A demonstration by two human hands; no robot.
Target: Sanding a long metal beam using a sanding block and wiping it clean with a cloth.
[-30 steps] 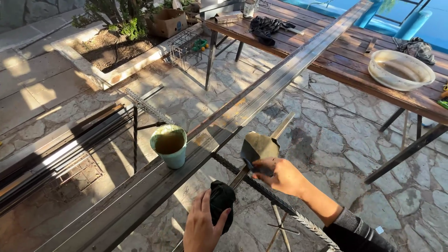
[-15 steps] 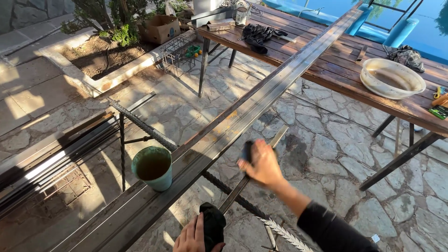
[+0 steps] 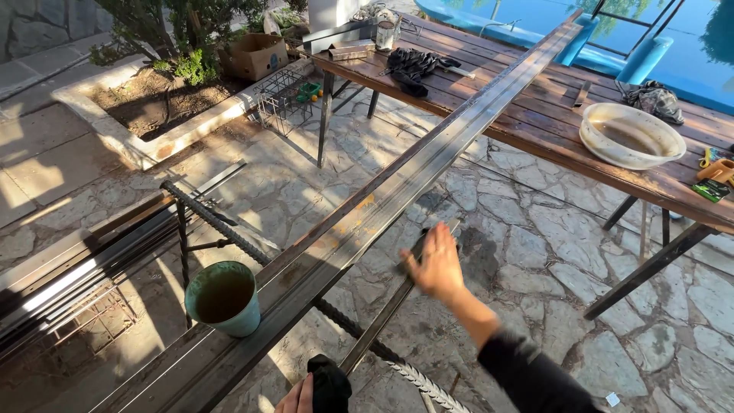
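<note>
My right hand [image 3: 437, 265] is blurred with motion and lies on a thin metal bar [image 3: 382, 321], pressing a dark brush [image 3: 418, 246] against it. The bar slopes from the paving near the long beams down to the bottom edge. There my left hand [image 3: 297, 396] grips its near end through a black cloth [image 3: 330, 386]; only the fingers show. Left of the bar, long rusty steel beams [image 3: 428, 164] run diagonally to the far table. A teal pot [image 3: 223, 298] of brown liquid sits on their near part, left of both hands.
A wooden table [image 3: 550, 115] at the back right carries a white basin [image 3: 631, 134] and a dark cloth [image 3: 413, 65]. A ribbed rebar trestle [image 3: 218, 222] holds up the beams. Steel bars [image 3: 69, 275] are stacked on the left. A wire crate [image 3: 281, 95] and a cardboard box [image 3: 256, 53] stand by the planter.
My right hand has slid with the brush along the thin bar, away from me. My left hand stays on the bar's near end with the cloth. The view has tilted slightly.
</note>
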